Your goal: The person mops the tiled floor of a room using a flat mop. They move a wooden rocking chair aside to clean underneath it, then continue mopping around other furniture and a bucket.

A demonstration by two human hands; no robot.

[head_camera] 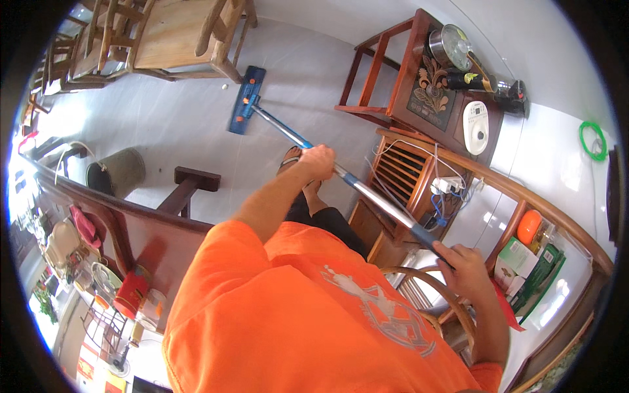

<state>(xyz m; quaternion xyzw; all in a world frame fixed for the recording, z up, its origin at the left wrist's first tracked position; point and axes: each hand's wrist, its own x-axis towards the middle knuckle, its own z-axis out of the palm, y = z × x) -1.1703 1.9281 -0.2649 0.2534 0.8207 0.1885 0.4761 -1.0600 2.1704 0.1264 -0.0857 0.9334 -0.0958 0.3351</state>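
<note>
My left hand (318,161) is closed around the upper-middle of a flat mop's metal pole (378,199). Higher up, near the pole's end, my right hand (461,270) grips the dark sleeve of the handle. The pole slants away from me to a blue rectangular mop head (247,100) with orange clips. That head lies flat on the grey tiled floor (206,115), close to a wooden chair leg. A small pale bit (224,87) rests on the floor just left of it. My sandalled foot (291,157) shows beneath my left forearm.
Wooden chairs (174,39) line the far left. A bin (118,172) stands near a reddish-brown table (162,236) with a pedestal foot (196,179). To the right, a wooden stand (432,98) bears a pot (449,46) and an appliance base (475,127). Cables hang by a slatted cabinet (400,164).
</note>
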